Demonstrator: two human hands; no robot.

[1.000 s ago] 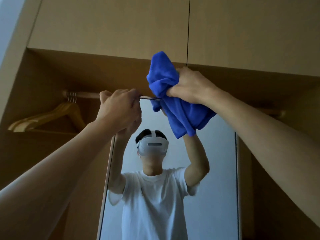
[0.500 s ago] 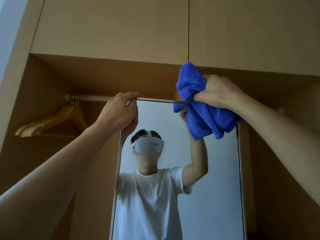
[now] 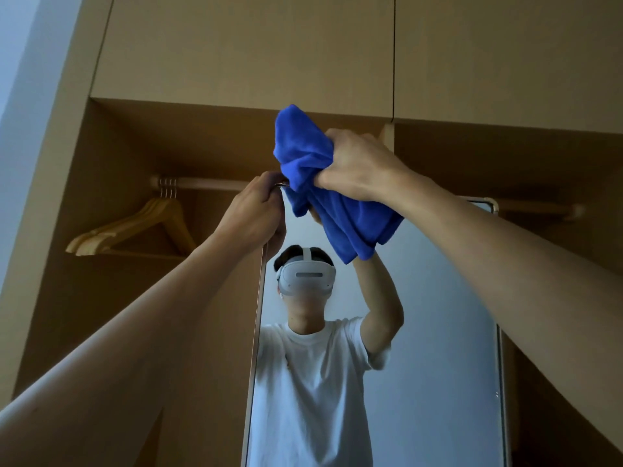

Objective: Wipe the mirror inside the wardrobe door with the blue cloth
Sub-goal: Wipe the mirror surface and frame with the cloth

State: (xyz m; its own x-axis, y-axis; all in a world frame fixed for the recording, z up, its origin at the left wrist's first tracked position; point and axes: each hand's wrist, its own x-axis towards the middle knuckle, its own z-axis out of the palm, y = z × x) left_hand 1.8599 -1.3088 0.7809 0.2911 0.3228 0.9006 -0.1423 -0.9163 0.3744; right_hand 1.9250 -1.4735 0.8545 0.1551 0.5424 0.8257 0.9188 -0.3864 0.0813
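Bunched blue cloth [image 3: 323, 183] against top-left corner of tall upright framed mirror [image 3: 438, 332]

Mirror [image 3: 438, 332] top edge, perhaps cloth-covered [image 3: 323, 183].

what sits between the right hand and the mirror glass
In the head view, the bunched blue microfibre cloth, gripped by the right hand, lies against the tall framed mirror.

Both forearms are bare — no sleeves, no watch, no rings on the left hand [image 3: 251, 210] or the right hand [image 3: 357, 163]. The reflection shows a plain white T-shirt [image 3: 313, 382] with short sleeves and a white headset [image 3: 306, 274] — one strap goes over dark hair.
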